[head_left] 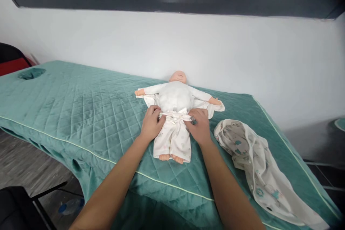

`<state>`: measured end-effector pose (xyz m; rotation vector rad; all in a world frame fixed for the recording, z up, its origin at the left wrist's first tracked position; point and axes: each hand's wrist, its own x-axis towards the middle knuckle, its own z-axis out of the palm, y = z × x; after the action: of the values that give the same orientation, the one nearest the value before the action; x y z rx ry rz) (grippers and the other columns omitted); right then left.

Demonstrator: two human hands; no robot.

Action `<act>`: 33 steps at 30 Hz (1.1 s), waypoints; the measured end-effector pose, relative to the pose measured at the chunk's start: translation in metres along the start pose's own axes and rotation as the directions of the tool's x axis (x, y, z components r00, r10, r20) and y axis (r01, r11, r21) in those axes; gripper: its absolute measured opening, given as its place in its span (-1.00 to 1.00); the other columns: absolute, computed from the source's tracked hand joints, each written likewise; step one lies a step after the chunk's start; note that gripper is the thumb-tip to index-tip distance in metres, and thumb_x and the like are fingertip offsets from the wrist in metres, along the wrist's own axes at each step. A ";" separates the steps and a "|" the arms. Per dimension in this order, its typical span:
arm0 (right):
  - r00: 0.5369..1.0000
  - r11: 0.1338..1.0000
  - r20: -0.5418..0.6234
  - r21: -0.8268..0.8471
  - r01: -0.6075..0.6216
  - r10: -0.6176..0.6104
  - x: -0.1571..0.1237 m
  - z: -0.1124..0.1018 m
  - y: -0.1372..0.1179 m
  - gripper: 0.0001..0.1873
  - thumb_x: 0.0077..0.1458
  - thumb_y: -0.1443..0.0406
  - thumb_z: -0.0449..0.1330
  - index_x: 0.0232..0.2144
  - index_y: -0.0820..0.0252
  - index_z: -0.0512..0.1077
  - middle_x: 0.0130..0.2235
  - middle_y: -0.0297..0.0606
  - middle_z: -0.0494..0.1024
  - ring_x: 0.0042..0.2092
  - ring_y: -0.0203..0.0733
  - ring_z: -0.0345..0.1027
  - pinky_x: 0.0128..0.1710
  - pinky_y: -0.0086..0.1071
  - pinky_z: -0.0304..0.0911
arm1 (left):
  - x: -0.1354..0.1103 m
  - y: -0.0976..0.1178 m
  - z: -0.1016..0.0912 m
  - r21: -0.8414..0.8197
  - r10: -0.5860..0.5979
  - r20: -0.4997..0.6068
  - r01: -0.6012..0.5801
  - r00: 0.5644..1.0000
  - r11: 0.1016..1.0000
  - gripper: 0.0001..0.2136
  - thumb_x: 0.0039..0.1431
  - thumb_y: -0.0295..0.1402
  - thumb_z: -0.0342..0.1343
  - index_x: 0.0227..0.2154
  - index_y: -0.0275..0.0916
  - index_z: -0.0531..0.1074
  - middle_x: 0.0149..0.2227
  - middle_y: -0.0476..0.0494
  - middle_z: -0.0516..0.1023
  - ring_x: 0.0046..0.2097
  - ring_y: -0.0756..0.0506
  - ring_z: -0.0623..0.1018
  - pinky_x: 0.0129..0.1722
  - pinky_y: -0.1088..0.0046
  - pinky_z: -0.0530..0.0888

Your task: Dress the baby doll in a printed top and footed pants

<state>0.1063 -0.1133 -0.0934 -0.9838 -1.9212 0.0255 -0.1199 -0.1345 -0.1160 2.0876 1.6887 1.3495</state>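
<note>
A baby doll (175, 95) lies on its back on a green quilted table (81, 107), head toward the wall, arms spread. It wears a white top and pale printed trousers (174, 140). My left hand (151, 123) grips the trousers' waistband at the doll's left hip. My right hand (198, 125) pinches the waistband at the other hip. Both hands have their fingers curled closed on the fabric. The doll's bare feet stick out of the trouser legs.
A crumpled white garment with teal prints (256, 165) lies on the table to the right of the doll. A white wall runs behind. A dark chair (18, 205) stands at the lower left, with a red and black seat (10, 61) at the far left.
</note>
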 end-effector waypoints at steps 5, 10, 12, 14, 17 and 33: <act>0.977 0.984 0.113 -0.027 -0.177 0.179 -0.008 -0.010 -0.005 -0.94 0.05 0.30 0.21 -0.41 0.09 0.36 -0.35 -0.27 0.52 -0.22 -0.06 0.28 -0.16 -0.18 0.15 | 0.002 0.002 0.000 0.019 -0.046 0.016 0.046 0.999 0.999 -0.90 0.28 -0.30 0.05 -0.29 -0.18 0.43 -0.04 -0.19 0.43 0.02 -0.17 0.47 0.05 0.26 0.44; 0.840 0.844 0.276 0.144 -0.516 0.467 -0.012 -0.010 -0.004 -0.78 0.06 0.14 0.24 -0.33 0.08 0.29 -0.43 -0.41 0.38 -0.40 -0.21 0.18 -0.34 -0.30 0.09 | 0.002 0.005 -0.001 -0.005 -0.083 0.030 0.083 0.996 0.997 -0.90 0.27 -0.30 0.07 -0.29 -0.17 0.43 -0.03 -0.17 0.44 -0.01 -0.15 0.49 -0.02 0.29 0.44; 0.825 0.829 0.322 0.168 -0.533 0.465 -0.012 -0.008 -0.002 -0.78 0.10 0.11 0.20 -0.31 0.08 0.31 -0.40 -0.40 0.37 -0.38 -0.22 0.19 -0.33 -0.31 0.10 | 0.003 0.004 -0.002 -0.057 -0.100 0.034 0.102 0.994 0.993 -0.91 0.26 -0.30 0.08 -0.30 -0.17 0.43 -0.03 -0.15 0.44 -0.05 -0.12 0.49 -0.06 0.32 0.43; 0.840 0.846 0.328 0.175 -0.503 0.432 -0.012 -0.006 0.000 -0.79 0.11 0.10 0.18 -0.32 0.09 0.34 -0.34 -0.37 0.38 -0.33 -0.21 0.20 -0.29 -0.30 0.12 | 0.004 0.002 -0.002 -0.129 -0.122 0.043 0.127 0.992 0.983 -0.90 0.25 -0.29 0.10 -0.32 -0.18 0.43 -0.05 -0.13 0.44 -0.11 -0.09 0.49 -0.10 0.34 0.43; 0.863 0.863 0.327 0.205 -0.462 0.384 -0.011 -0.006 0.005 -0.78 0.09 0.10 0.19 -0.33 0.10 0.36 -0.26 -0.33 0.37 -0.26 -0.18 0.22 -0.24 -0.30 0.14 | 0.006 -0.003 -0.002 -0.239 -0.164 0.067 0.175 0.984 0.955 -0.86 0.23 -0.26 0.13 -0.38 -0.19 0.43 -0.09 -0.11 0.43 -0.18 -0.06 0.48 -0.16 0.38 0.41; 0.759 0.782 0.491 0.222 -0.583 0.427 -0.004 -0.011 0.003 -0.60 0.11 -0.03 0.20 -0.49 0.12 0.25 -0.44 -0.43 0.21 -0.35 -0.25 0.09 -0.34 -0.36 0.01 | 0.005 -0.009 -0.001 -0.377 -0.279 0.078 0.288 0.957 0.880 -0.78 0.19 -0.19 0.18 -0.18 -0.19 0.47 -0.12 -0.13 0.52 -0.10 -0.11 0.50 -0.04 0.32 0.42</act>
<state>0.1171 -0.1174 -0.0914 -1.2922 -1.8473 0.9597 -0.1273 -0.1270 -0.1184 1.5646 1.4964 1.4170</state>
